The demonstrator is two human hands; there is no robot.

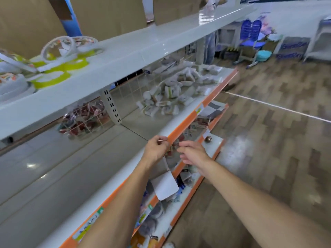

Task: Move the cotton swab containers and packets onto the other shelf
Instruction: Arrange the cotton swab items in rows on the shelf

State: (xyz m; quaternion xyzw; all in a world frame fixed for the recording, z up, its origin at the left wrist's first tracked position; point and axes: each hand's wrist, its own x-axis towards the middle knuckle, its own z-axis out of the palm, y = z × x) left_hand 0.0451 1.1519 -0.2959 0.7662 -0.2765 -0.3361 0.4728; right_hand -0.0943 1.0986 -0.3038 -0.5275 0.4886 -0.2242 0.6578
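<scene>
forearms: both reach in from the bottom of the frame, converging at centre
left hand (156,149): fingers curled, pinching a thin pale stick-like item at the fingertips, just at the orange shelf edge (188,122); what the item is, can't tell
right hand (192,154): fingers loosely extended and spread, holding nothing, just beside the left hand, fingertips close to it but apart
white tag (165,187): blank card hanging on a thin strip off the orange edge, below the left wrist, centre-low
lower shelves (213,149): right of and below the hands, orange-edged, carrying small mixed goods; a small round brownish object (208,139) sits on a white end section
middle shelf, near part (53,172): bare glossy grey surface, left and lower left of frame
wire divider (86,117): grid panel at centre-left, red and white packets behind it
cotton swab packets (172,97): loose pile of white packs with tan labels on the far part of the middle shelf, centre-right, well apart from both hands
cotton swab containers (59,51): round clear tubs with yellow-green bands on the top shelf (125,58), upper left, some tilted, blurred
cardboard boxes (107,13): behind the tubs along the top of the frame
floor (277,140): wood-pattern, right half, one pale line across it
blue chair (250,36): upper right, far background
</scene>
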